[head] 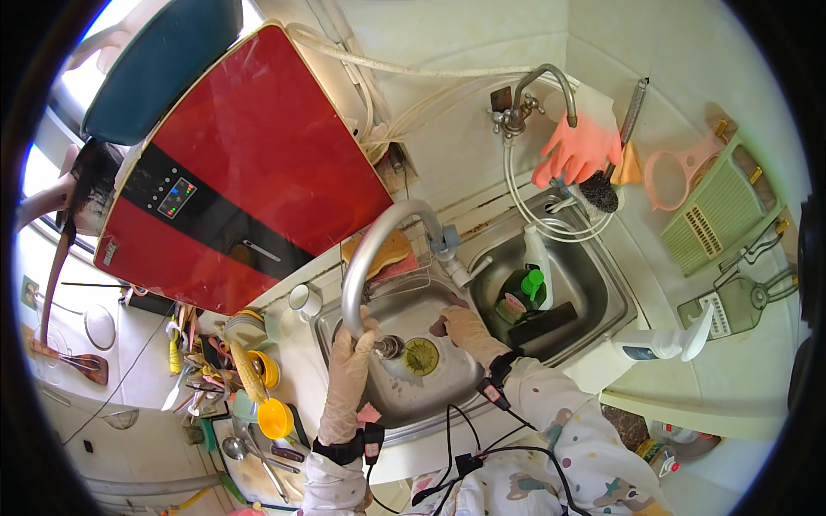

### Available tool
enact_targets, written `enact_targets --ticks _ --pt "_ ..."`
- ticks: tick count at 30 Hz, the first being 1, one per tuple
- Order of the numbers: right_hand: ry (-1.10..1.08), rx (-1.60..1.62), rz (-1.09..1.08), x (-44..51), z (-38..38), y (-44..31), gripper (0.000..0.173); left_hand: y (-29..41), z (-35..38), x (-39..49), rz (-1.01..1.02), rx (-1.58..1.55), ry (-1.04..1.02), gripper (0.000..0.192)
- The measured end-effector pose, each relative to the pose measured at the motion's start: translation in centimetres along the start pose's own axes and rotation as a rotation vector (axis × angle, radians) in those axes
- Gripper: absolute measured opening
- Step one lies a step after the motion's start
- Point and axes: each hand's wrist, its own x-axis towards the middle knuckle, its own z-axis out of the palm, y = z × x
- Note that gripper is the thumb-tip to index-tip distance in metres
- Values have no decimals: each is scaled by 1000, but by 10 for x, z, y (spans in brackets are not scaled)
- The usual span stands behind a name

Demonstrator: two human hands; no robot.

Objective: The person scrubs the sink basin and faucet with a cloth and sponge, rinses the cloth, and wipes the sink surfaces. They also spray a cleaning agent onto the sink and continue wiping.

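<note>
My left hand (352, 361), in a thin pale glove, is closed around the lower end of the curved metal faucet spout (361, 271), just above its metal nozzle (389, 347). My right hand (459, 322), gloved alike, is over the right part of the left sink basin (413, 393); its fingers are partly curled, and a dark reddish thing shows at them that I cannot make out. Between the hands a yellow-green drain strainer (421, 357) lies on the basin floor. The faucet's lever (481, 266) stands above my right hand, untouched.
The right basin (594, 303) holds a green bottle (521, 293), a white spray bottle (539, 258) and a dark block (542, 324). A white mug (304, 301) and a sponge (381, 251) are behind the left basin. A spray bottle (658, 344) lies at right; knives and ladles lie at left.
</note>
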Motion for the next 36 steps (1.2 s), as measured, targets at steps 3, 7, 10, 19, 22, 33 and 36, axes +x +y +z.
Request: enact_targets --ticks 3,7,10,19,22,33,36 --pt "26 313 139 -10 -21 -7 20 -8 -14 -13 -18 153 12 48" --pt "132 547 265 -8 -72 -14 27 -15 -41 -36 -291 46 49 47" --pt "363 534 305 6 -108 -11 27 -21 -46 -48 -388 40 2 31" --pt "352 138 386 43 -76 14 26 -32 -26 -57 -498 56 -146 31" --pt "353 99 183 37 -61 -1 24 -34 -27 -56 -537 71 -123 31" --pt "442 937 335 21 -46 12 24 -41 -27 -58 -556 31 -125 33" --pt "511 1176 287 34 -25 28 26 -42 -25 -56 -594 67 -144 33"
